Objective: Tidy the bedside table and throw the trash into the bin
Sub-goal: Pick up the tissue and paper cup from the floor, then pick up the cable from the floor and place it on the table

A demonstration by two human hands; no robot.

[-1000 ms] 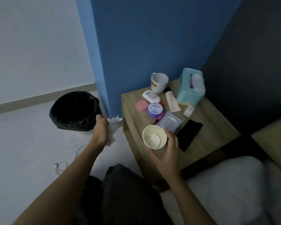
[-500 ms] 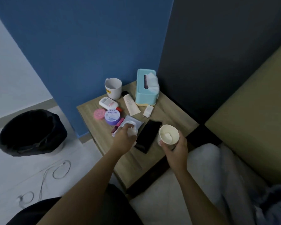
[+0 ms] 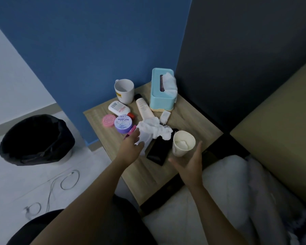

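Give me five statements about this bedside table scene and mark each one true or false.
1. The right hand grips the cream paper cup. False: the hand is open, just beside the cup, which stands on the wooden bedside table.
2. Crumpled white tissue lies partly over the black phone. True.
3. The white ceramic mug lies on its side. False: it stands upright.
4. The black-lined bin sits on the floor left of the table. True.
5. The teal tissue box is empty. False: white tissue sticks out of its slot.
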